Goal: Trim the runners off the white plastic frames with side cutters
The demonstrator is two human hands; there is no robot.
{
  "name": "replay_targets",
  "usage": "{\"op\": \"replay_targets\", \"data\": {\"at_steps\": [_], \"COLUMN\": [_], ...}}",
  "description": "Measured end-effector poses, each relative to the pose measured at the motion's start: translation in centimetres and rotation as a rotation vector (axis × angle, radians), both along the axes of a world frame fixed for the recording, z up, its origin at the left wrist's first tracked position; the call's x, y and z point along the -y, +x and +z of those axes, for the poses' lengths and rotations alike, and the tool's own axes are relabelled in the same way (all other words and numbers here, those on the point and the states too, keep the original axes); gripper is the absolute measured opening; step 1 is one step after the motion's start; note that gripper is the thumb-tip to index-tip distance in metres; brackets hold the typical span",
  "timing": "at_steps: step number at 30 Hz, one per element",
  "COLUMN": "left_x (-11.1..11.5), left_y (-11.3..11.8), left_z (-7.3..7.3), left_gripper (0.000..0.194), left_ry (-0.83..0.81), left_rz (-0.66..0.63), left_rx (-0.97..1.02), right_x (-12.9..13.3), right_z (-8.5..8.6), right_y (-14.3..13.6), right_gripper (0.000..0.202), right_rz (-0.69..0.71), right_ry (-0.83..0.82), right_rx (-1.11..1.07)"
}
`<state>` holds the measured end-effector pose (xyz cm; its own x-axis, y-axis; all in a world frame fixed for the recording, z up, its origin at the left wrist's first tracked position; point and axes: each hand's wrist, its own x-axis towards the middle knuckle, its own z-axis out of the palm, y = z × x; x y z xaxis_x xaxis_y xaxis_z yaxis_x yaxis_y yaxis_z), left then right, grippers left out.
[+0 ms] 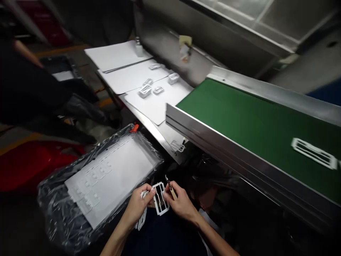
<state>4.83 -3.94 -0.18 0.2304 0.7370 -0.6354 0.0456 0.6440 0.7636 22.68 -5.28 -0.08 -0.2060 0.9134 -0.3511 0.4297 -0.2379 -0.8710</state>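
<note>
Close to my lap, my left hand [140, 204] grips a white plastic frame [160, 199] by its left edge, thumb on its face. More white frames [141, 219] are bunched in the same hand, below the fingers. My right hand [182, 202] is closed around a small hand tool [172, 188] with a metal tip and a tan handle; the tip points up and away. Its exact kind is hard to make out. The fingers of this hand also touch the right edge of the raised frame, which has long openings in it.
On my left, a bin lined with clear plastic [50, 213] holds a white sheet with pale frames on it. Ahead, stacked frames [145, 90] and a bottle [139, 48] stand on a sheet-covered table. A green conveyor [239, 117] carries one frame [314, 153]. A person [32, 85] is at left.
</note>
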Motion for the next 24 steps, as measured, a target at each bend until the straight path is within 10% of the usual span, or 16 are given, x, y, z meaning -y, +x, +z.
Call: {"op": "replay_targets", "data": {"at_steps": [13, 18, 24], "left_x": [8.2, 7.4, 6.1], "left_y": [-19.3, -25.1, -27.0], "left_z": [-11.8, -17.7, -23.7], "left_gripper": [0.021, 0.02, 0.025], "left_ry": [-0.324, -0.45, -0.448], "left_rz": [0.438, 0.513, 0.557], "left_rx": [-0.439, -0.491, -0.638], "right_x": [-23.0, -23.8, -21.3], "right_z": [-10.8, -13.9, -13.4], "right_y": [-6.0, -6.9, -11.3], "right_gripper": [0.049, 0.051, 0.052], "right_rz": [-0.368, -0.459, -0.291], "right_ry": [0.381, 0.481, 0.581], "right_rx": [0.785, 0.88, 0.811]}}
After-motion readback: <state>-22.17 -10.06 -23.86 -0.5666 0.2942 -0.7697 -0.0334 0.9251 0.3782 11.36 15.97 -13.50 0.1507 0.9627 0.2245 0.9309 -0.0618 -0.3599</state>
